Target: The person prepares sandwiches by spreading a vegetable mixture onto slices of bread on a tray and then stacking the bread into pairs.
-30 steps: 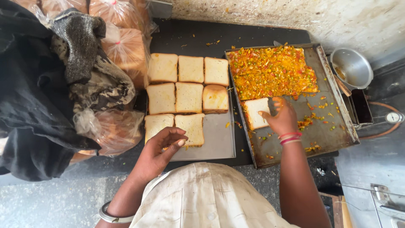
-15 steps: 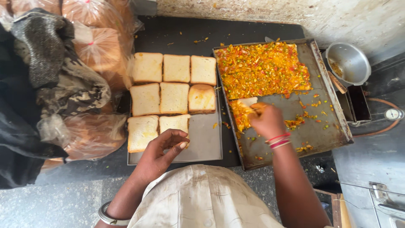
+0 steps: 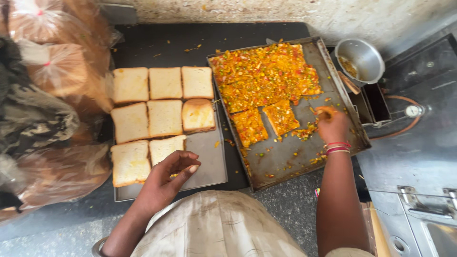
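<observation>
On the big tray (image 3: 333, 71) our right hand (image 3: 332, 124), fingers pinched on loose orange filling (image 3: 304, 133), has left the topped slice (image 3: 282, 117) beside another, while our left hand (image 3: 170, 173) hovers half-curled, holding nothing, over the plain bread (image 3: 164, 116).

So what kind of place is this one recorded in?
Probably a street-food or small commercial sandwich stall: a large metal tray of orange vegetable filling, rows of bread slices on a second tray, and bagged loaves stacked alongside.
</observation>
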